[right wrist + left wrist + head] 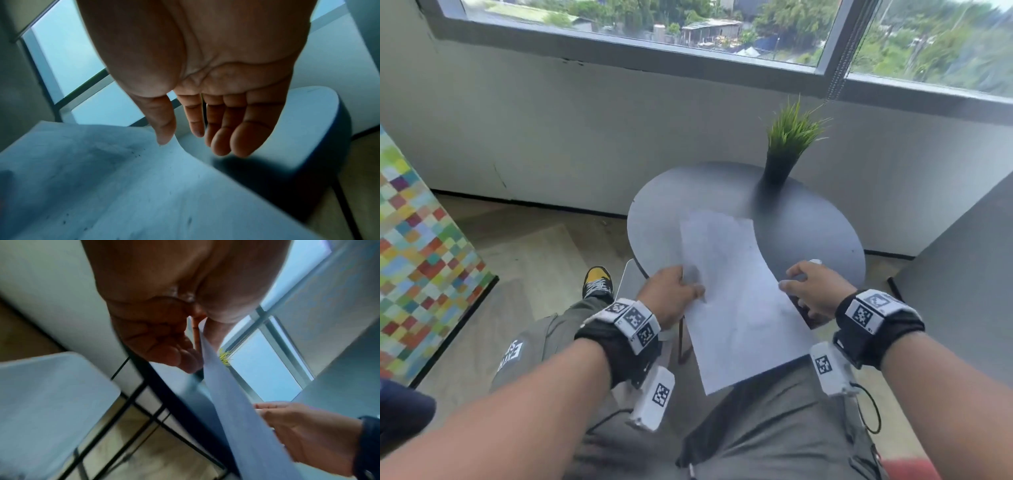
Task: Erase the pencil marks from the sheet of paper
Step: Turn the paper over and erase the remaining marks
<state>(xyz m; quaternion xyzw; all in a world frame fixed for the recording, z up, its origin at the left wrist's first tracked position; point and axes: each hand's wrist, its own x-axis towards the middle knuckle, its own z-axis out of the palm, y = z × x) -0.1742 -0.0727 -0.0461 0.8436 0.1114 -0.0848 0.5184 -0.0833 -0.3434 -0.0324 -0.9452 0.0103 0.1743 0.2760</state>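
Pinching the sheet [736,294] at its left edge, the left hand [671,294] holds it bowed at the frame's centre, far end over the desk [825,233], near end past the desk's rim over the lap. The right hand [813,291] hangs spread and empty just beside the right edge, thumb near it. Thin paper like this looks light, floppy and easily creased or torn; I would lay it flat and press beside the faint marks. Toward the upper right of centre, a dark pot [777,169] holds a grassy plant [792,132].
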